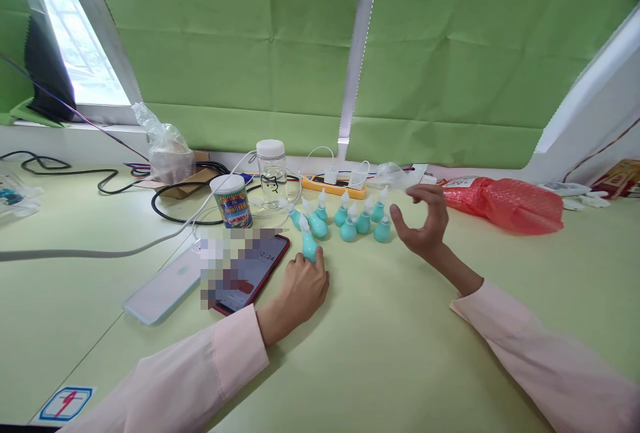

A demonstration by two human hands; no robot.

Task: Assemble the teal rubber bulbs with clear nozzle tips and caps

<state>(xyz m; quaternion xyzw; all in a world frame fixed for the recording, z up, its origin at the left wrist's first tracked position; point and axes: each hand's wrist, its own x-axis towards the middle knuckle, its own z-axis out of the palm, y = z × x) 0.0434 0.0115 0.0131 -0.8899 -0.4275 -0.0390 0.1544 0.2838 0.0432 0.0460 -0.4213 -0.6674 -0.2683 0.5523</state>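
Note:
Several small teal bulbs with pale pointed tips stand or lean on the pale green table (380, 340). My left hand (303, 283) is at the base of the nearest teal bulb (309, 244), its fingers closed on or against it; that bulb leans slightly. Just behind it are more bulbs, one of them tilted (317, 225). To the right, an upright group includes a teal bulb (382, 230) at its right end. Beside that one my right hand (411, 210) is raised, thumb and fingers curved apart with nothing between them.
A lit phone (255, 273) and a pale phone (167, 283) lie left of my left hand. Behind them stand a printed can (234, 205) and a clear jar (273, 183). An orange power strip (335, 188) with cables is at the back; red wrapped plastic (510, 205) lies right.

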